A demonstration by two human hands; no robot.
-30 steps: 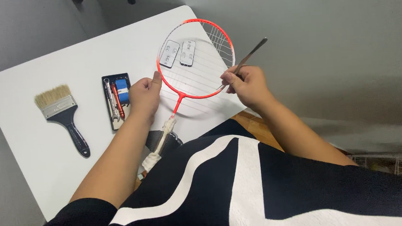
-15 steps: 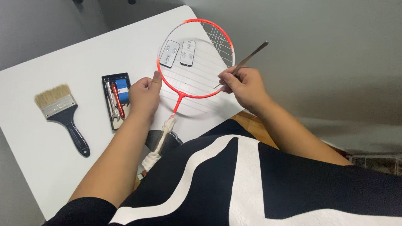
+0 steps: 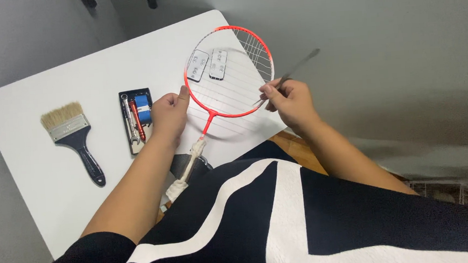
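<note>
Left hand (image 3: 168, 113) grips the racket (image 3: 228, 71) rim at 9 o'clock; right hand (image 3: 292, 97) pinches the thin tool (image 3: 290, 73) at 4 o'clock; best hold the frame steady

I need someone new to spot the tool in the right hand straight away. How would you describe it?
Start at the white table and find the red-framed racket head held over its near edge by the left hand. At the frame's right side, the right hand pinches a thin grey metal rod-like tool. Unlike the wide paintbrush on the table, it is slim and points at the strings.
</note>
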